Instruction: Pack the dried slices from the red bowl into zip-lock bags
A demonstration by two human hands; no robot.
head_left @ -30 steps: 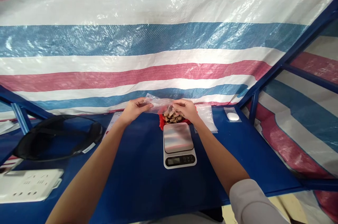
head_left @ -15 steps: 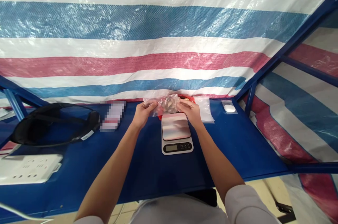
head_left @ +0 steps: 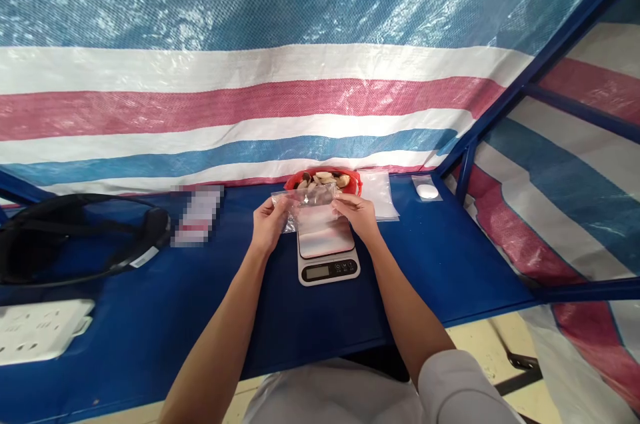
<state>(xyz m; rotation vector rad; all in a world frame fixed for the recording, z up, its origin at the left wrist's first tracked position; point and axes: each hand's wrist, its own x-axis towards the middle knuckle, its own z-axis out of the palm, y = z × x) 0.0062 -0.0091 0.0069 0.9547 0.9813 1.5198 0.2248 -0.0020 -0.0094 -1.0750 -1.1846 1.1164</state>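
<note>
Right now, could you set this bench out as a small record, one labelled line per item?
Left hand: pinching one end of a clear bag
Right hand: pinching its other end
Scale: on the blue tabletop, far part seen through the bag
Scale display: too small to read
Red container: beyond the scale, holding dark and pale pieces
To the right: flat clear plastic, white rounded object
To the left: black headband-like item, white power strip

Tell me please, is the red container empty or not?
Not empty: behind the bag, the container holds pale and dark pieces.
</note>
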